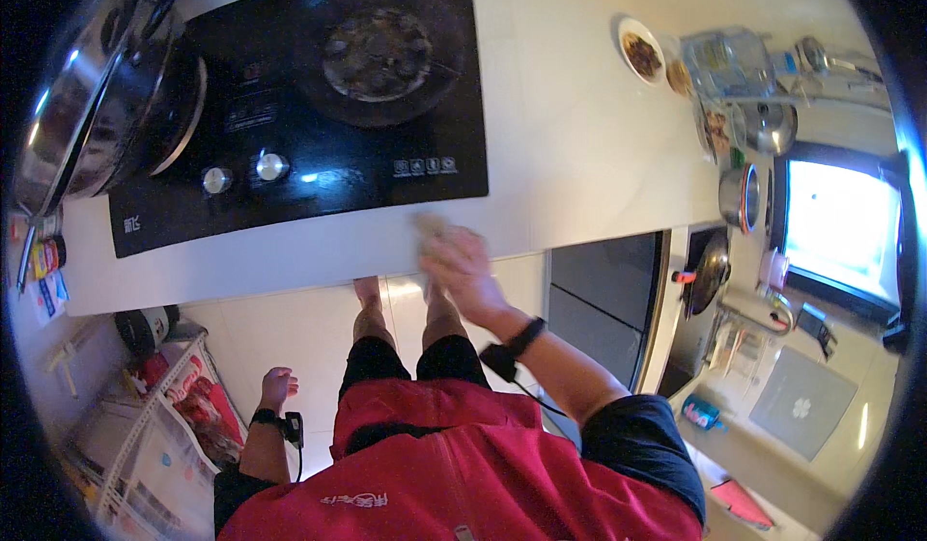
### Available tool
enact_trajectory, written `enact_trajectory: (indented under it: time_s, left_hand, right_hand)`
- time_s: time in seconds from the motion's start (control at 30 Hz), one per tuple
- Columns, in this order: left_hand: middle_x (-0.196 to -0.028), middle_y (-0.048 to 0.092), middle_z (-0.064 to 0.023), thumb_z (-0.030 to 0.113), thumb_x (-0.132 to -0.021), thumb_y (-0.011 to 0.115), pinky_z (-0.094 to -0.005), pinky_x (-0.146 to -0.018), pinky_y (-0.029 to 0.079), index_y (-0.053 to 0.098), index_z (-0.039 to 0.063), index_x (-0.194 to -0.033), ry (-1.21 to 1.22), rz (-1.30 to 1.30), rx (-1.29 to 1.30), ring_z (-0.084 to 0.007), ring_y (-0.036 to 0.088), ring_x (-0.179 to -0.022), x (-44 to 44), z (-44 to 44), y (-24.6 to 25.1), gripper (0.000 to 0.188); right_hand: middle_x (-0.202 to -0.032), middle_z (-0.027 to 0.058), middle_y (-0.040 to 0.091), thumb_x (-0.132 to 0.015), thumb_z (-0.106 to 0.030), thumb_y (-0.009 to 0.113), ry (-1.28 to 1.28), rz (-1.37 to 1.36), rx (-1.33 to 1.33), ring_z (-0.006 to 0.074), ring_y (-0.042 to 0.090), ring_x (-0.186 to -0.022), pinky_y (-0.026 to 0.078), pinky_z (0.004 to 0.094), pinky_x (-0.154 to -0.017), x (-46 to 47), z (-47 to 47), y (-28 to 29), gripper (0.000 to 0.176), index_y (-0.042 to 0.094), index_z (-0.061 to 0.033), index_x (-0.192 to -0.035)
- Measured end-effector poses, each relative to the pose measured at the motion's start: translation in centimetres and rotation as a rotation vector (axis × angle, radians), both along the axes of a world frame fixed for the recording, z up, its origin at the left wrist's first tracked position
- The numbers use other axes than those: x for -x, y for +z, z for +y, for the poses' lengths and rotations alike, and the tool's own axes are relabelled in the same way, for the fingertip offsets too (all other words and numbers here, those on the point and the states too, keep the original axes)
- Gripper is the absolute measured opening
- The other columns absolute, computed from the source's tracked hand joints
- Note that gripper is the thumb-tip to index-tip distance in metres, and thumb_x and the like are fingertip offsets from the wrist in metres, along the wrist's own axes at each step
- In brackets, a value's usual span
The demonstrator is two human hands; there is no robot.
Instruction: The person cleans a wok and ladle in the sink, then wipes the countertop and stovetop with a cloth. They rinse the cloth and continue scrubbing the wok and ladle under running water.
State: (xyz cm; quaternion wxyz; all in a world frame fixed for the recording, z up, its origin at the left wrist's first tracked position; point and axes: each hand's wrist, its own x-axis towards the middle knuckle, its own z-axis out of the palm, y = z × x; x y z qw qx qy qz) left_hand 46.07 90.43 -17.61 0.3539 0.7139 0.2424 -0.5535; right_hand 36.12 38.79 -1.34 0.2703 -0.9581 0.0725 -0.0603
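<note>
My right hand (460, 259) is over the front edge of the white countertop (572, 157), just below the black gas cooktop (340, 150). It is shut on a greyish cloth (429, 224), which is blurred and mostly covered by my fingers. The cooktop has two silver knobs (271, 167) and a dark, stained burner area (376, 54). My left hand (277, 389) hangs low at my side, fingers loosely bent, holding nothing visible. Each wrist wears a black strap with a small device and a cable.
Large steel pans (94, 107) lean at the cooktop's left. A white bowl of dark food (642, 56), a big clear plastic bottle (728, 63) and a steel pot (740, 197) stand to the right. Beyond are a sink faucet (760, 316) and a grey board (804, 403). A shelf rack (152, 396) stands lower left.
</note>
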Motion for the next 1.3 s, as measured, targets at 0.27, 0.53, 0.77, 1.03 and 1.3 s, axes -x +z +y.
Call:
enact_trajectory:
  time_s: [0.27,0.53,0.77,1.03,1.3]
  left_hand:
    - [-0.084,0.064,-0.0153,0.012,-0.088,0.048,-0.0333,-0.057,0.054,0.053,0.001,-0.107,-0.13,-0.061,0.114,-0.022,0.063,-0.066,0.0,-1.5,0.9,0.022]
    - [-0.084,0.065,-0.0183,0.023,-0.085,0.053,-0.0425,-0.06,0.056,0.057,0.003,-0.104,-0.321,-0.045,0.209,-0.0303,0.064,-0.066,4.0,-6.4,0.7,0.027]
    - [-0.083,0.062,-0.0131,0.01,-0.087,0.049,-0.0325,-0.059,0.054,0.054,0.003,-0.105,-0.551,-0.029,0.062,-0.0207,0.061,-0.064,10.2,-18.1,6.7,0.02]
    - [-0.089,0.063,-0.0131,0.01,-0.091,0.045,-0.0301,-0.064,0.054,0.054,0.002,-0.109,-1.023,-0.111,0.184,-0.0197,0.062,-0.072,19.8,-35.5,10.7,0.022]
    - [-0.09,0.064,-0.0131,0.01,-0.091,0.045,-0.0306,-0.064,0.054,0.054,0.001,-0.111,-1.341,-0.103,0.187,-0.0199,0.063,-0.075,25.0,-49.0,10.6,0.023]
  right_hand:
    - [-0.122,0.005,0.053,-0.081,-0.016,0.054,-0.114,-0.107,-0.06,0.0276,0.044,-0.117,0.031,0.042,-0.103,0.4,-3.1,-0.6,0.025,0.062,-0.0177,-0.105]
    - [-0.115,0.0182,0.058,-0.08,0.002,0.052,-0.995,-0.283,0.139,0.0346,0.053,-0.109,0.041,0.0403,-0.095,25.1,-16.3,-4.9,0.028,0.065,-0.0061,-0.104]
    - [-0.073,0.0023,0.057,-0.093,-0.035,0.05,-1.395,-0.141,-1.155,0.0144,0.056,-0.057,0.046,0.0296,-0.051,52.4,-3.0,-5.8,0.033,0.058,-0.0056,-0.105]
    - [-0.089,0.0091,0.059,-0.091,-0.019,0.048,-1.952,-0.658,-1.466,0.0223,0.06,-0.063,0.053,0.037,-0.055,69.9,16.0,-6.4,0.03,0.055,-0.0013,-0.115]
    - [-0.118,0.0175,0.055,-0.087,0.001,0.041,-1.981,-0.443,0.095,0.0269,0.054,-0.106,0.043,0.0376,-0.091,71.0,4.6,0.4,0.038,0.054,-0.0057,-0.122]
